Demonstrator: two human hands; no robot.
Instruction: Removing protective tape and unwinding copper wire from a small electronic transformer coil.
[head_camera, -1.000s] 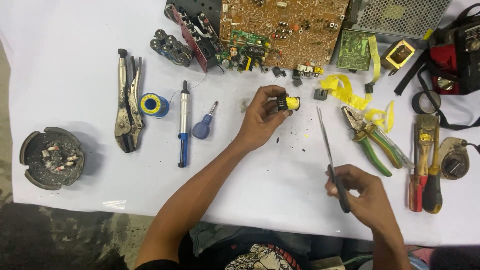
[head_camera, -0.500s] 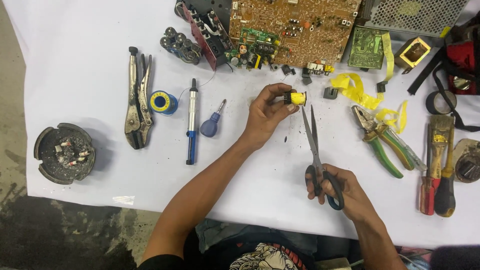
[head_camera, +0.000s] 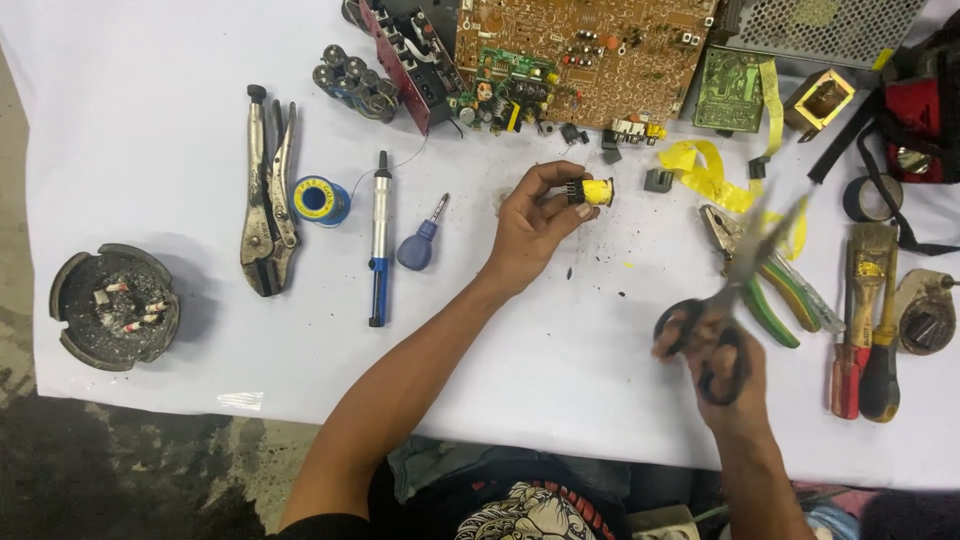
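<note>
Fingers (head_camera: 556, 190) of the left hand (head_camera: 530, 235) are pinched around a small yellow coil part (head_camera: 592, 191), which is held up just above the white table (head_camera: 150, 130), below the brown circuit board (head_camera: 600, 60). Black-handled scissors (head_camera: 720, 300) are gripped in the right hand (head_camera: 722, 365), with the blades blurred and pointed up to the right. Green-handled pliers (head_camera: 775, 295) are seen just beside them, and yellow tape (head_camera: 712, 172) lies near the coil part

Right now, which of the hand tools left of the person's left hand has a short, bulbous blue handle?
The stubby screwdriver, lying closest to the left hand. The desoldering pump beside it is long and slim, and the locking pliers are bare metal.
</note>
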